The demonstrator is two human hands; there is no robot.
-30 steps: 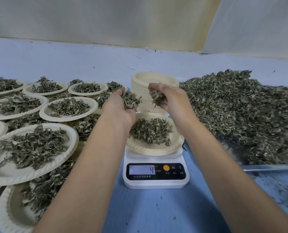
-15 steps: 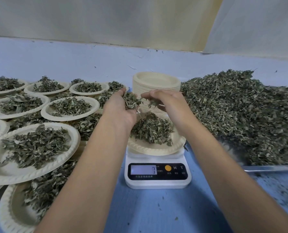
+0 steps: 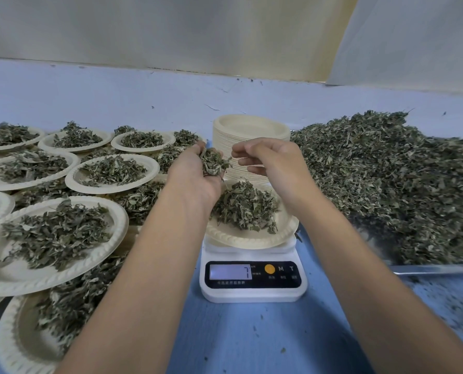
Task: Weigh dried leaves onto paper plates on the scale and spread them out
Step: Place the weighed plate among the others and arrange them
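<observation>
A white digital scale [image 3: 252, 291] stands on the blue table with a paper plate [image 3: 252, 238] on it, and its display reads 7. A mound of dried leaves [image 3: 245, 206] lies on that plate. My left hand [image 3: 195, 176] is cupped above the plate's left side and holds a clump of dried leaves [image 3: 213, 161]. My right hand [image 3: 273, 163] hovers above the plate's right side. Its fingers are loosely curled and reach toward the clump, and I see nothing held in them.
A large loose pile of dried leaves [image 3: 387, 174] covers a metal tray on the right. A tall stack of empty paper plates [image 3: 249, 128] stands just behind the scale. Several filled plates [image 3: 49, 238] overlap across the left side. Leaf crumbs dot the blue table [image 3: 252, 341].
My right hand has dropped its pinch of leaves onto the plate and moved toward the left hand's clump. The mound has grown, and the scale reading rose from 4 to 7.
</observation>
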